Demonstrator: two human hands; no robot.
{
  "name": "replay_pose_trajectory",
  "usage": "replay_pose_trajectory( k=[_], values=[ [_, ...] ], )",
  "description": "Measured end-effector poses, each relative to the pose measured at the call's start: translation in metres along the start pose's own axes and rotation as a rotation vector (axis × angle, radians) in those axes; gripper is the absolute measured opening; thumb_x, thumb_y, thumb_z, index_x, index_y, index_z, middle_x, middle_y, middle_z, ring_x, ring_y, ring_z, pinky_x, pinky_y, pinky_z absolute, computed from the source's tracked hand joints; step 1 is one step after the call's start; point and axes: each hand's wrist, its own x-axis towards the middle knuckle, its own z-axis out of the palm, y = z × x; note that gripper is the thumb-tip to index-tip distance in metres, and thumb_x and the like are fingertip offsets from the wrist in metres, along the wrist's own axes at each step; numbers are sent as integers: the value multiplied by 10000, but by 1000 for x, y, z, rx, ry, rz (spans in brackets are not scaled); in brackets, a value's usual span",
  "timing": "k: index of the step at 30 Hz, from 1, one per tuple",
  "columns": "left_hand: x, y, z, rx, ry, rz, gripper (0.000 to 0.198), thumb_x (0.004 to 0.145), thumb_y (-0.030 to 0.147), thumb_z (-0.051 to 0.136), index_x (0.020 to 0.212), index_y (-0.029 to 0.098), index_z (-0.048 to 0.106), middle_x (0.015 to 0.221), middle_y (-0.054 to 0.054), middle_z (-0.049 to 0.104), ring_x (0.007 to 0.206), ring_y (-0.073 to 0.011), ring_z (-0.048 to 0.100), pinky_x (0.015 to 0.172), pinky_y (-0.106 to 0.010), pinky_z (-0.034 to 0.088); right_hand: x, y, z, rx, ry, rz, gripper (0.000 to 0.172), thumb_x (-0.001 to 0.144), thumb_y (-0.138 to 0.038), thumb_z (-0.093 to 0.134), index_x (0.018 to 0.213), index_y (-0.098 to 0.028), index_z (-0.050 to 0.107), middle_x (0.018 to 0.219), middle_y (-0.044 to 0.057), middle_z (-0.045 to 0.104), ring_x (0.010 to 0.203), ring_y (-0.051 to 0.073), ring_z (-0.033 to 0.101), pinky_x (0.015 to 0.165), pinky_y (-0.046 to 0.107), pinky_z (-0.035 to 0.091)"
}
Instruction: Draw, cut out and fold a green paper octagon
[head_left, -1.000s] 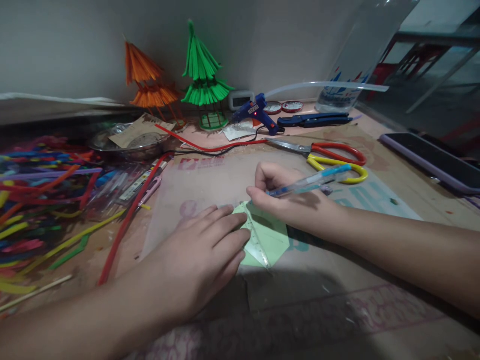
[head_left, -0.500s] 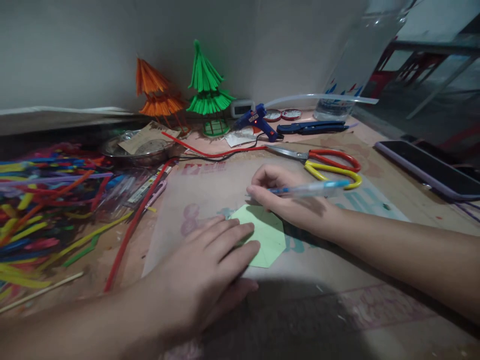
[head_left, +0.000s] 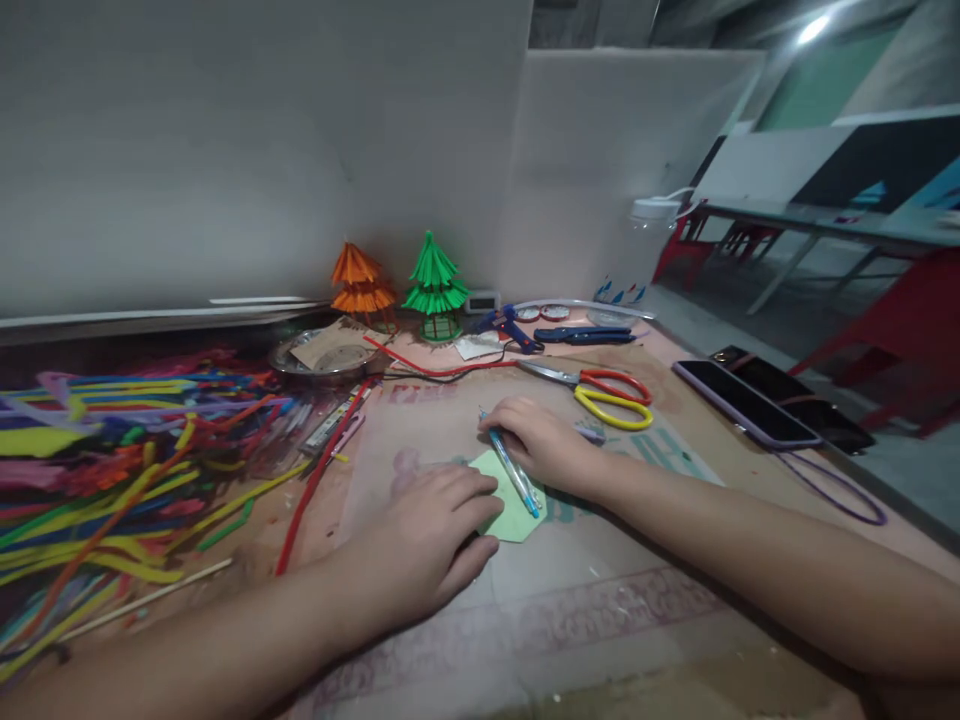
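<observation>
A light green paper piece [head_left: 512, 510] lies on the table in front of me. My left hand [head_left: 427, 535] lies flat on its left part, fingers stretched out and pressing it down. My right hand [head_left: 544, 445] rests at the paper's upper right edge, fingers curled over a clear blue pen [head_left: 514, 472] that slants down across the paper. The pen's near end points toward me. Whether a ruler still lies under my left hand is hidden.
Red-and-yellow scissors [head_left: 611, 395] lie just beyond my right hand. A blue glue gun [head_left: 510, 328], orange [head_left: 361, 285] and green [head_left: 435, 280] paper trees stand at the wall. Coloured strips [head_left: 112, 450] pile on the left. Phones [head_left: 746, 405] lie on the right.
The camera has tilted up and back, showing more wall and room. My right hand has lowered the pen from pointing right to slanting across the paper. My left hand stays on the paper.
</observation>
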Motion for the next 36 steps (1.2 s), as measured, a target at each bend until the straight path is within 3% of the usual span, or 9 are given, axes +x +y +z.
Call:
replay_pose_trajectory(
  k=[6, 10, 17, 24, 29, 36],
  values=[
    [3, -1, 3, 15, 27, 12, 225, 1000, 249, 553, 1178, 187, 677, 1182, -123, 732, 1139, -286, 674, 1018, -479, 560, -12, 1, -4, -24, -19, -30, 312, 913, -9, 567, 1161, -167, 674, 1080, 107, 723, 1033, 237, 661, 936, 373, 559],
    [4, -3, 0, 25, 20, 34, 224, 1018, 267, 541, 1171, 174, 675, 1204, -130, 736, 1147, -282, 684, 1078, -508, 531, -15, 3, -11, -102, -10, -37, 298, 975, -47, 538, 1227, -153, 656, 1119, 139, 713, 1080, 251, 645, 962, 405, 546],
    [2, -1, -4, 50, 16, 48, 258, 1036, 327, 548, 1185, 159, 675, 1258, -157, 716, 1200, -316, 655, 1070, -537, 529, -20, -4, -27, -249, -69, -109, 180, 1038, -148, 508, 1072, -134, 684, 946, 139, 687, 894, 254, 596, 835, 389, 485],
    [2, -4, -4, 87, 48, -36, 241, 1026, 256, 538, 1204, 169, 676, 1247, -148, 712, 1193, -297, 664, 1039, -499, 549, -22, -14, -30, -256, -25, -116, 161, 1027, -142, 496, 989, -162, 651, 863, 107, 673, 802, 245, 562, 754, 350, 443],
    [-1, -5, -3, 78, 61, -79, 266, 1021, 270, 554, 1238, 159, 659, 1312, -171, 689, 1223, -325, 647, 1052, -536, 534, -20, -15, -29, -233, -27, -119, 165, 1026, -170, 492, 997, -156, 654, 862, 114, 680, 809, 252, 585, 764, 360, 470],
    [-4, -8, -13, 50, 20, -178, 333, 1016, 281, 564, 1328, 178, 618, 1381, -160, 669, 1258, -295, 645, 1066, -496, 543, -19, -7, -20, -129, 40, -19, 156, 974, -172, 532, 994, -131, 682, 869, 153, 704, 827, 276, 626, 753, 400, 504]
  ],
)
